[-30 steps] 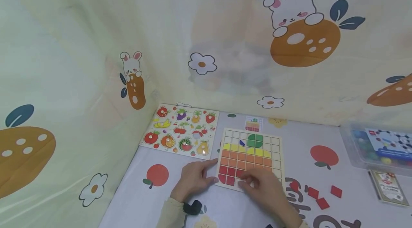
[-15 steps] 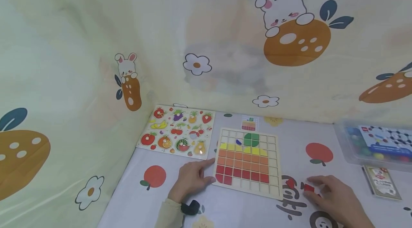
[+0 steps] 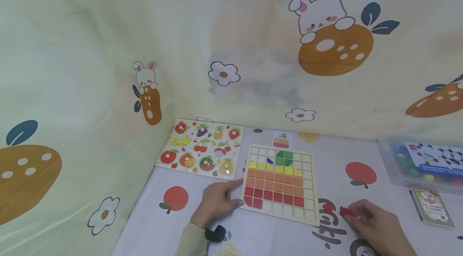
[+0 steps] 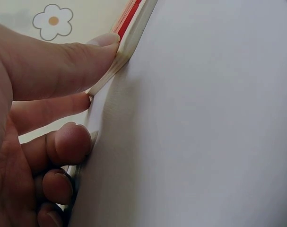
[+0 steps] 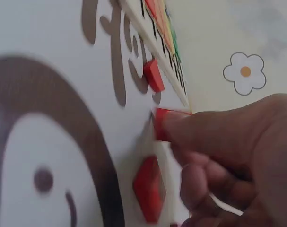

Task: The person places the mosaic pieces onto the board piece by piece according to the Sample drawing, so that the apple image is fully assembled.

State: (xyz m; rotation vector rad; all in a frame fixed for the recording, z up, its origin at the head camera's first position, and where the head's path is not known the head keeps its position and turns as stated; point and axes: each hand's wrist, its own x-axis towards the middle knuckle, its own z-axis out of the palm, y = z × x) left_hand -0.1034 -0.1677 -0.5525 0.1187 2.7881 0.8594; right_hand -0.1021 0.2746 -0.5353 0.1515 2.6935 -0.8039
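Observation:
A wooden grid board (image 3: 315, 207) lies on the table with rows of red, orange and yellow tiles and a green leaf shape. At its left side, my left hand (image 3: 217, 201) touches the edge with thumb and index finger; the other fingers bend loosely, as the left wrist view shows. To the board's right, my right hand (image 3: 377, 224) pinches a red tile (image 5: 162, 124) between thumb and fingers, low over the cloth. Another red tile (image 5: 154, 75) lies near the board's edge. A further red piece (image 5: 150, 189) is on the cloth beneath the hand.
A fruit puzzle board (image 3: 202, 171) stands left of the grid board. Behind it lies a small pattern card (image 3: 282, 139). At the right are a clear plastic box (image 3: 394, 171) of coloured balls and a card box (image 3: 432, 207). A printed curtain (image 3: 253, 99) rises behind.
My right hand has left the board's bottom rows, moved right to the loose red tiles and taken one. My left hand stays at the board's left edge.

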